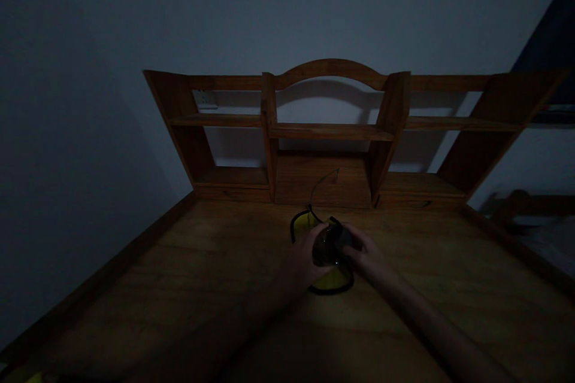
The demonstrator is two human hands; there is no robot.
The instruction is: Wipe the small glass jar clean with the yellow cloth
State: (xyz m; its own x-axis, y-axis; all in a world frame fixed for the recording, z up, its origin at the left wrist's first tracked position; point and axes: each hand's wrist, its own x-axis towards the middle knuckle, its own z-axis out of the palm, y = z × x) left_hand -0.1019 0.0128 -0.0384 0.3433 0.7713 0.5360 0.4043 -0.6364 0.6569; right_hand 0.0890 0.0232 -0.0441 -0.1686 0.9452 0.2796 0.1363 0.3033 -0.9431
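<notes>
A dark, glossy, rounded object (324, 246) sits between my two hands above the desk. My left hand (305, 254) curls round its left side, fingers on top and thumb below. My right hand (362, 249) grips from the right, fingers bent and thumb pressed against a dark part of the same object. Beneath them a yellow piece with a thick black edge (332, 281) shows on the desk, largely covered by hands and object. From its far end a thin cord (320, 182) runs toward the shelf. Dim light leaves the kind of the dark object unclear.
A wooden desk (215, 263) spreads under my forearms, with raised side edges. Along its back stands a wooden shelf unit (330, 131) with small drawers at left and right. A wall socket (205, 99) shows behind the left shelf. Something yellow (33, 378) peeks in at bottom left.
</notes>
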